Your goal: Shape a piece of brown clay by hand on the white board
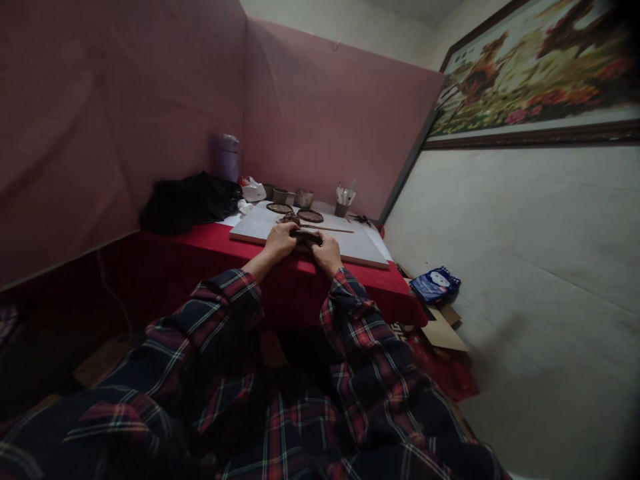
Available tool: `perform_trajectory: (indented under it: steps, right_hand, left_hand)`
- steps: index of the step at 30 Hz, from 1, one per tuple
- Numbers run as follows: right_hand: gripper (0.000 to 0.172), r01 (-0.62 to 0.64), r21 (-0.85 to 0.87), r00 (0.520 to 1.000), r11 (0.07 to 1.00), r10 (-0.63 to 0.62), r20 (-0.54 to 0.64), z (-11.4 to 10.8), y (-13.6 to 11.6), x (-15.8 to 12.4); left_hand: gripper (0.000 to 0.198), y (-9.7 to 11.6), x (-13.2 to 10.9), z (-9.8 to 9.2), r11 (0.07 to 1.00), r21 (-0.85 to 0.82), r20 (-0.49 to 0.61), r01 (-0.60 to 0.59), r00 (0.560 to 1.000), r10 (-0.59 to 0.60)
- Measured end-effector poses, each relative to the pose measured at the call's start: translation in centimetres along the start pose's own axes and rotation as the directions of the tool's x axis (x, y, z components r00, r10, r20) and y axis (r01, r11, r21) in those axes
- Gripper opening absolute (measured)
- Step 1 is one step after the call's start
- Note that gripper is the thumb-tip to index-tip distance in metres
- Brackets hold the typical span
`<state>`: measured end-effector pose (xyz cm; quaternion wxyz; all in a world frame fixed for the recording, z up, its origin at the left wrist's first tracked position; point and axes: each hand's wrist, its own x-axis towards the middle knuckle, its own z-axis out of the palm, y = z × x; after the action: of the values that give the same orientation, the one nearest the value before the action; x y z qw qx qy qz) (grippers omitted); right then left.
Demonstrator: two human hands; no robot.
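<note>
My left hand (280,241) and my right hand (326,251) are both curled around a small dark brown lump (304,236), perhaps clay, at the near edge of a white work board (357,248). The board lies on a table under a red cloth (210,243). Just beyond my hands lie two flat dark discs (295,212) and a thin wooden stick (327,229). My sleeves are red and dark plaid.
A black bag (190,199) and a purple flask (227,157) stand at the back left. Small cups (303,198) and a pot of tools (343,202) line the board's far edge. Pink panels wall the table. A blue packet (435,285) and cardboard lie on the floor right.
</note>
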<state>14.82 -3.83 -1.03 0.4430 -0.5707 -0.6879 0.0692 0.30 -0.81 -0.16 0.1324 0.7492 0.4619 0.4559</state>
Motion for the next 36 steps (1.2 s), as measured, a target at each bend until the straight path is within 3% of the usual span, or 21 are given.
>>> perform_trajectory:
  steps: [36]
  right_hand:
    - [0.019, 0.0, 0.01, 1.0, 1.0, 0.0, -0.006, 0.04, 0.08, 0.02]
  left_hand:
    - [0.023, -0.01, -0.01, -0.01, 1.0, 0.002, 0.001, 0.008, 1.0, -0.008]
